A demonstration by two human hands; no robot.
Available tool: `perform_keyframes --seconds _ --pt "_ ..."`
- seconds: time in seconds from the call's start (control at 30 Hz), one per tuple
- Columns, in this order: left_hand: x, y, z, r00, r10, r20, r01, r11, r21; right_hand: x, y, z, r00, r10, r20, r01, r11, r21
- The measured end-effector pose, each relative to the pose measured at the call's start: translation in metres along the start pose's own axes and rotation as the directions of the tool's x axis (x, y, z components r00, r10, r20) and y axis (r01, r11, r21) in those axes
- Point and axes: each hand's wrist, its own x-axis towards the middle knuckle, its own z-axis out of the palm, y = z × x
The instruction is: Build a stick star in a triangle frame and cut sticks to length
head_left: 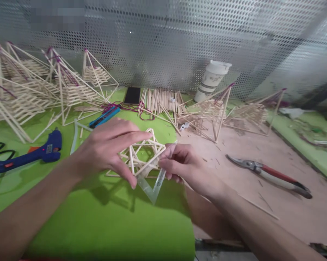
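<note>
In the middle of the head view is a small frame of thin wooden sticks, its sticks joined in triangles over the green mat. My left hand spans it from the left, thumb at the near corner and fingers at the far one, closed on the sticks. From the right, my right hand pinches a clear plastic set square against the frame's right side. One corner of the set square points down toward me. Its upper part is partly hidden by my right fingers.
A blue glue gun lies at left, near a blue utility knife. Pruning shears rest at right. Behind are loose sticks, a phone, a paper cup and several stick pyramids with purple thread.
</note>
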Motion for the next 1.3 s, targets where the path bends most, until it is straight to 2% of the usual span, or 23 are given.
perform_keyframes --seconds 0.27,0.5,0.73,1.0,1.3 --pt "0.0 0.0021 -0.0009 0.999 -0.029 0.038 0.029 1.0 -0.004 0.0015 0.0002 0.0012 0.999 -0.037 0.024 0.036 0.999 0.032" --pt "-0.0005 0.0044 -0.0028 0.995 -0.064 0.078 0.064 0.998 -0.009 0.0017 -0.0034 0.0026 0.999 -0.021 0.025 0.02 0.999 0.05" --pt "-0.0029 0.0032 -0.0028 0.996 -0.059 0.069 0.06 0.998 -0.005 0.002 -0.0051 0.0028 0.999 -0.034 0.029 0.032 0.998 0.063" --pt "-0.0018 0.0055 -0.0042 0.987 -0.128 0.094 0.13 0.991 -0.021 0.002 -0.0046 0.0027 0.999 -0.035 0.02 0.033 0.997 0.065" --pt "-0.0019 0.0066 -0.0039 0.989 -0.124 0.076 0.125 0.992 -0.01 0.0018 -0.0043 0.0016 0.999 -0.028 0.027 0.027 0.999 0.044"
